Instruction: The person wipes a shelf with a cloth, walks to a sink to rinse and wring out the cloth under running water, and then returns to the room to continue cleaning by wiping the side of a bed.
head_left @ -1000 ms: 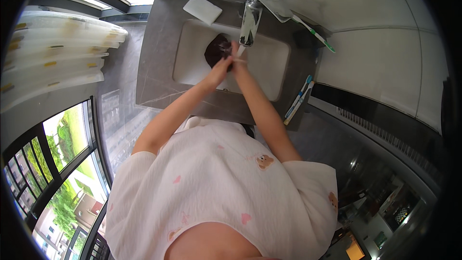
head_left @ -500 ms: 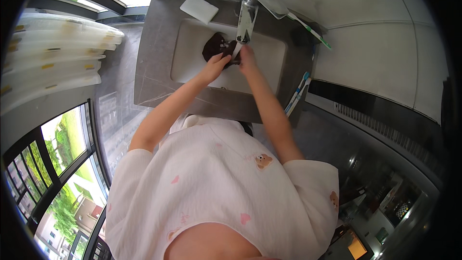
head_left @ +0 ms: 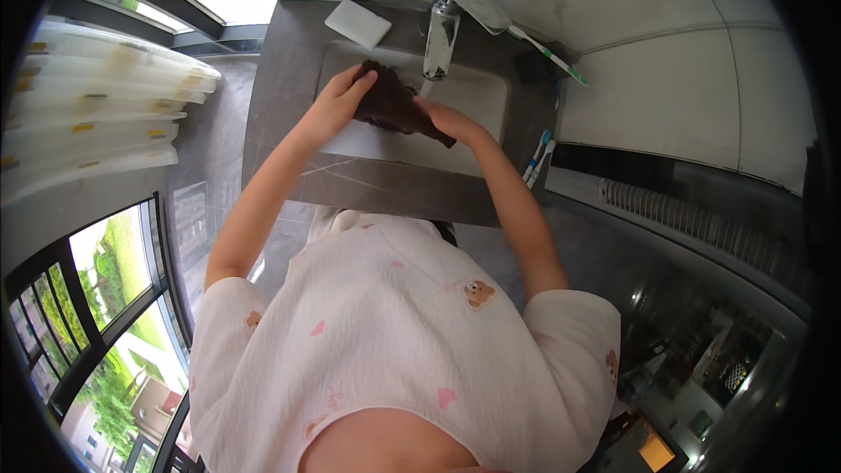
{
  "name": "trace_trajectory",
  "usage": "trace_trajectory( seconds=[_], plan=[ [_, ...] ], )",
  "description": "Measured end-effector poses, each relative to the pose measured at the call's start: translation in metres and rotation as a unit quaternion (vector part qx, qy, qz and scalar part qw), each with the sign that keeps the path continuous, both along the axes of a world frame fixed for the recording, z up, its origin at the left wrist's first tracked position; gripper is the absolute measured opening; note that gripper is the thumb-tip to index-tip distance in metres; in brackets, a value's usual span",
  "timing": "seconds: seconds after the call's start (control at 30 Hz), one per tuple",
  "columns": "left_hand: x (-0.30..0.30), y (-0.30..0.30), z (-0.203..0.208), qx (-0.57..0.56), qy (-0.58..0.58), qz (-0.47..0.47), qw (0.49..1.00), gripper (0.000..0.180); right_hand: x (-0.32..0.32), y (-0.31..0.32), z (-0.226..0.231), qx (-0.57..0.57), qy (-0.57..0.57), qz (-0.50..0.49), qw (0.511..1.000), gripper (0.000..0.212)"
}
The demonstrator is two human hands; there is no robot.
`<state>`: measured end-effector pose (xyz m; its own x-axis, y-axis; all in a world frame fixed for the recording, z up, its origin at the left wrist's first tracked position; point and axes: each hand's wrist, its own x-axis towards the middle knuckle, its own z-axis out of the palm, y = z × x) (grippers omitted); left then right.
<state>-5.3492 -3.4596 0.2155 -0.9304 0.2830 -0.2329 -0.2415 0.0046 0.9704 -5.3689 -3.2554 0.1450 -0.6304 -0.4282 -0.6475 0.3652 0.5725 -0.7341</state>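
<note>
A dark brown cloth (head_left: 396, 109) hangs stretched between my two hands over the white sink (head_left: 484, 105). My left hand (head_left: 340, 102) grips its upper left end, with the thumb lying on top of the fabric. At the other end, my right hand (head_left: 450, 123) is closed on the lower right edge; some of its fingers are hidden by the cloth. The chrome faucet (head_left: 441, 42) stands just behind the cloth, and a thin stream of water falls from its spout near my right fingers. Part of the drain shows beyond the cloth.
On the grey stone counter (head_left: 293, 61), a white rectangular object (head_left: 357, 24) lies at the back left. A green and white toothbrush (head_left: 547, 55) rests at the back right. More toothbrushes (head_left: 538, 160) lie along the right edge. A patterned curtain (head_left: 114, 96) hangs at the left.
The cloth was bunched under the faucet with both hands close together. Now my hands are farther apart, the left one moved left, and the cloth is spread out between them, nearer to me.
</note>
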Motion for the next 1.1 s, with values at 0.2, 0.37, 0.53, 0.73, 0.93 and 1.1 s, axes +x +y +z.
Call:
trace_trajectory(
  seconds=[0.2, 0.37, 0.53, 0.73, 0.93, 1.1],
  plan=[
    [-0.006, -0.02, 0.056, 0.073, 0.009, 0.074, 0.995, 0.026, -0.004, 0.003, 0.063, -0.226, -0.06, -0.04, 0.971, 0.035],
    [-0.004, -0.025, 0.085, 0.087, 0.044, 0.043, 0.994, 0.028, -0.003, -0.003, 0.104, -0.399, 0.024, -0.107, 0.91, 0.044],
    [-0.006, -0.002, 0.052, -0.011, -0.04, -0.07, 0.997, 0.029, 0.004, -0.034, 0.091, -0.16, 0.226, -0.043, 0.96, 0.06],
    [-0.009, 0.006, -0.022, -0.131, 0.212, -0.123, 0.961, 0.029, 0.013, -0.04, 0.048, -0.144, 0.135, -0.073, 0.978, 0.043],
    [0.008, 0.019, -0.066, -0.09, 0.104, -0.177, 0.975, 0.039, 0.021, -0.026, 0.057, -0.079, 0.068, -0.04, 0.994, 0.039],
    [0.0, 0.023, -0.095, -0.111, 0.007, -0.215, 0.97, 0.037, 0.029, -0.011, 0.099, -0.082, 0.083, -0.05, 0.992, 0.039]
  ],
)
